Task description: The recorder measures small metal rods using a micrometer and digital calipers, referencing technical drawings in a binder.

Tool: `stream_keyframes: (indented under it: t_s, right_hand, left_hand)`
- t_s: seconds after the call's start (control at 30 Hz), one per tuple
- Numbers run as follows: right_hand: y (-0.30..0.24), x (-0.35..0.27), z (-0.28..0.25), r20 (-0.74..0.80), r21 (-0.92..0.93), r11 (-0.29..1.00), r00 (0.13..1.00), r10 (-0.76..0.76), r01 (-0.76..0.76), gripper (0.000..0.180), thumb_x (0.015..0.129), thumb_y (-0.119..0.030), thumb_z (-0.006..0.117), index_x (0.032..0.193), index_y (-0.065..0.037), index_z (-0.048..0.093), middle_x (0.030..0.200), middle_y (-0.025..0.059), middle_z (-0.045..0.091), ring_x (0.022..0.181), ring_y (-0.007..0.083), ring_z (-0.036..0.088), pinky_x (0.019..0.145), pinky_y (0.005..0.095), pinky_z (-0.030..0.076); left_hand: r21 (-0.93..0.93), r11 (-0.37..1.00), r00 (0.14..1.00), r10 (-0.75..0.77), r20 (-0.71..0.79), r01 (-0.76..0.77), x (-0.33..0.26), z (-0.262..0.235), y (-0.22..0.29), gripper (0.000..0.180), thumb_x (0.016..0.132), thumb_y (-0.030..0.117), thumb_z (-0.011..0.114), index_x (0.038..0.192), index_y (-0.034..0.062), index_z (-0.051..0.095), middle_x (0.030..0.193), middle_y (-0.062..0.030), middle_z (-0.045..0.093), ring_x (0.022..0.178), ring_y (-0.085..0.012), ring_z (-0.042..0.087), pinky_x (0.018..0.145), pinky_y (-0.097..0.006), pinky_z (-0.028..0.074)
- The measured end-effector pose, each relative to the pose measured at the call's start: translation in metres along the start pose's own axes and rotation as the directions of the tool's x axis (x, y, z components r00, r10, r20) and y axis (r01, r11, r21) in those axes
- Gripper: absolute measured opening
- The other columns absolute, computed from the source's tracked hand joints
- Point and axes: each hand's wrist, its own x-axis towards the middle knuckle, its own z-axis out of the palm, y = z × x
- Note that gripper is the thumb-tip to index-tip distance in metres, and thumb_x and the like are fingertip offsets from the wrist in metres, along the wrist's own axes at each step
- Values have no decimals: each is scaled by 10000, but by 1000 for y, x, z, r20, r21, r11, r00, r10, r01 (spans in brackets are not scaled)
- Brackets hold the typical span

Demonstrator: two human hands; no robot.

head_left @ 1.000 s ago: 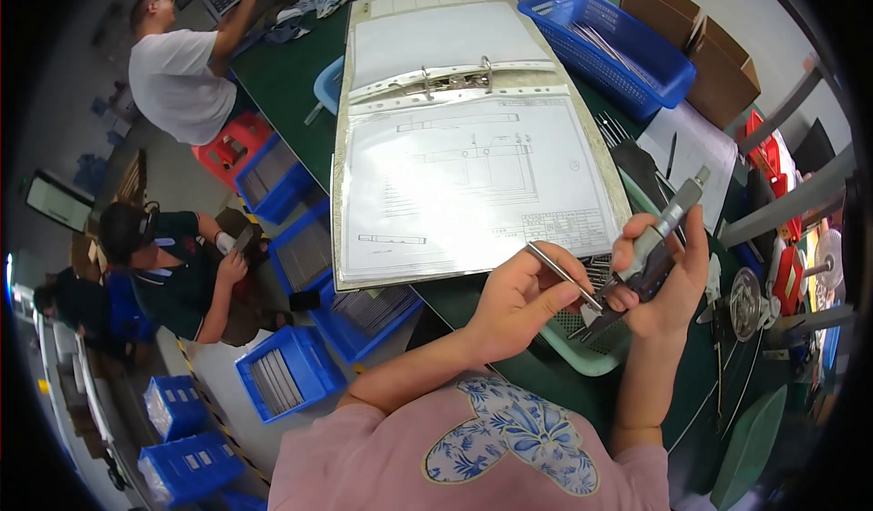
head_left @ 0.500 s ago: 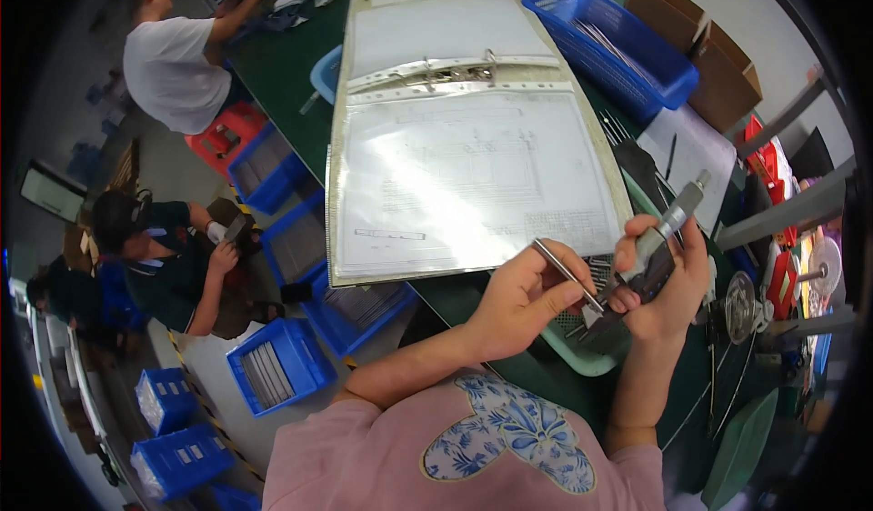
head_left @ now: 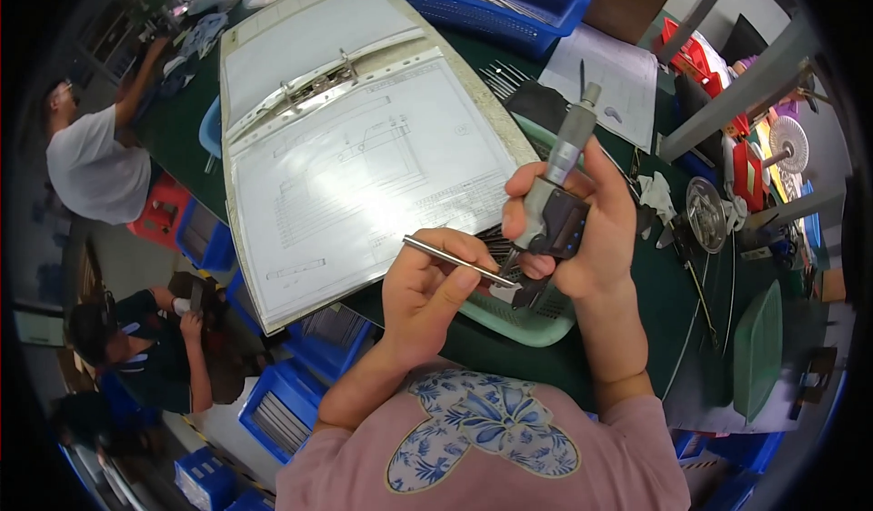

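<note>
Between thumb and fingers of my left hand [head_left: 427, 288] is a slim metal rod [head_left: 455, 261], tilted down to the right. My right hand [head_left: 591, 225] is closed round a micrometer [head_left: 555, 215] with a grey thimble and a dark display body. The rod's lower right end lies at the micrometer's jaws; whether they touch it I cannot tell. Below both hands sits a light green basket [head_left: 523, 332], its contents partly hidden by my hands. An open ring binder [head_left: 364, 156] with line drawings in clear sleeves lies just beyond my left hand.
A blue basket [head_left: 496, 15] of thin rods stands at the back. Loose papers [head_left: 605, 79] lie to its right, near a metal post [head_left: 737, 79]. A green tray [head_left: 757, 356] and a metal dish [head_left: 705, 213] are at the right. Blue crates and two seated people occupy the left.
My view has swung to the right, so the binder and people sit further left. Both hands are raised slightly, and the micrometer's display side now faces me more. The rod stays in my left hand.
</note>
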Motion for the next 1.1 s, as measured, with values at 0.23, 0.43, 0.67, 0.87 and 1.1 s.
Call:
stream_keyframes:
  t_s: [0.23, 0.43, 0.67, 0.87, 1.1]
  right_hand:
    - [6, 4, -4, 12, -34, 998, 999, -49, 49, 659, 848, -536, 262, 875, 59, 543, 673, 182, 586, 353, 163, 449, 320, 224, 375]
    - [2, 1, 1, -52, -47, 998, 998, -35, 33, 698, 828, -554, 242, 893, 74, 541, 674, 175, 588, 383, 158, 476, 338, 217, 387]
    - [5, 2, -4, -37, -83, 993, 996, -85, 82, 693, 817, -560, 258, 897, 70, 536, 684, 173, 581, 390, 174, 483, 344, 231, 393]
    - [9, 7, -5, -77, -106, 992, 994, -73, 65, 633, 833, -546, 265, 893, 34, 512, 672, 152, 558, 367, 189, 434, 337, 267, 375]
    - [10, 8, -1, -146, -145, 989, 988, -56, 35, 587, 841, -536, 256, 881, -5, 502, 658, 125, 555, 342, 172, 384, 328, 272, 345]
  left_hand:
    - [-92, 993, 989, -82, -125, 70, -3, 0, -4, 231, 808, 33, 542, 1009, -9, 436, 946, -123, 521, 809, -149, 530, 770, -263, 431]
    - [-60, 991, 984, -124, -129, 118, -1, 3, -7, 225, 799, 20, 543, 1000, -15, 448, 941, -117, 520, 856, -186, 552, 789, -284, 429]
    - [-89, 983, 971, -171, -167, 158, -1, 2, -11, 206, 805, -2, 524, 999, -11, 454, 928, -98, 528, 848, -164, 552, 773, -261, 429]
    - [-120, 981, 970, -170, -174, 150, -1, -2, -18, 195, 812, 5, 538, 993, 16, 467, 924, -44, 531, 847, -81, 498, 746, -216, 411]
    - [-126, 985, 979, -135, -150, 117, -1, -3, -20, 170, 820, 25, 537, 976, 27, 471, 886, -16, 511, 809, -62, 480, 717, -203, 403]
